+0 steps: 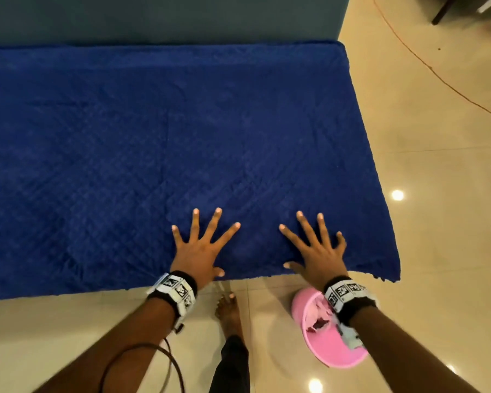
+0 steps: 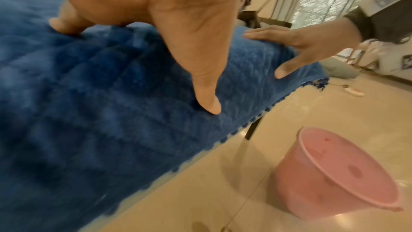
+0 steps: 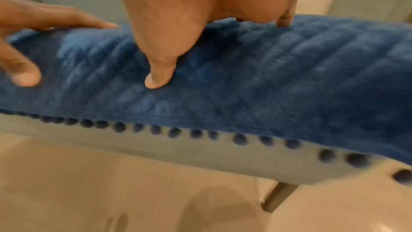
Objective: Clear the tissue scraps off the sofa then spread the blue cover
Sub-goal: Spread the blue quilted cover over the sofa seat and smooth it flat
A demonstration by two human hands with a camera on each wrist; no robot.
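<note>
The quilted blue cover [image 1: 159, 154] lies flat over the whole sofa seat, its pom-pom hem [image 3: 196, 133] hanging along the front edge. My left hand [image 1: 201, 245] presses on it near the front edge, palm down with fingers spread. My right hand [image 1: 315, 248] presses flat beside it, nearer the right end, fingers spread too. Both thumbs rest on the cloth in the wrist views: the left thumb [image 2: 207, 98] and the right thumb [image 3: 158, 77]. No tissue scraps show on the cover. Crumpled tissue scraps [image 1: 319, 313] sit inside the pink bin [image 1: 332, 347].
The pink bin [image 2: 338, 177] stands on the beige tiled floor under my right wrist. My bare foot [image 1: 228, 310] is between my arms. The sofa's grey-blue backrest [image 1: 159, 15] rises behind. A metal sofa leg [image 3: 276, 197] stands near the right end. An orange cable [image 1: 437, 75] crosses the floor.
</note>
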